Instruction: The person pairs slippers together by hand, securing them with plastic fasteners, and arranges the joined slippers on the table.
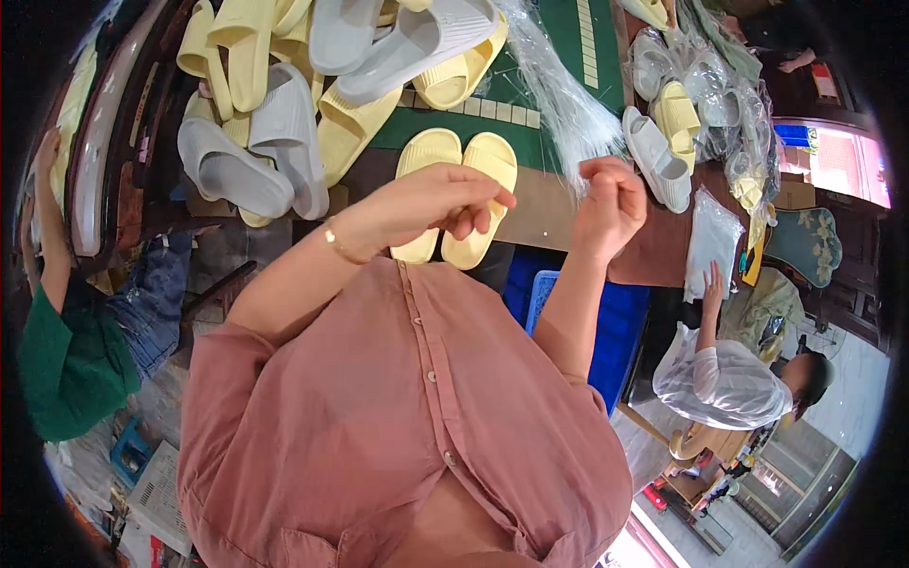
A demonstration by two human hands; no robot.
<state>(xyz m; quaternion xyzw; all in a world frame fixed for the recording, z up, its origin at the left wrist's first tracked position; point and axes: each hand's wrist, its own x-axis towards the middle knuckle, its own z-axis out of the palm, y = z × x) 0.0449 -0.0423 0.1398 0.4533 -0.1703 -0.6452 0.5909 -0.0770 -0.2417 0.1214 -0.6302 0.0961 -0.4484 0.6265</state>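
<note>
A pair of pale yellow slide sandals (490, 163) sits side by side in front of me, toes away. My left hand (437, 205), with a thin bracelet at its wrist, is over the pair and covers part of both. Its fingers are bent and drawn together; anything in them is too small to make out. To the right, my right hand (611, 205) is raised with its fingers curled toward the thumb. Whatever it may pinch is hidden. Just beyond that hand lies a bundle of clear, thin plastic strands (559, 90).
Yellow and grey slides (289, 133) are heaped at the far left. At the right are more slides (653, 156), clear-bagged ones and a plastic packet (712, 237) under a co-worker's hand. A blue crate (617, 331) stands below the table edge. Another person's arm (55, 232) is at left.
</note>
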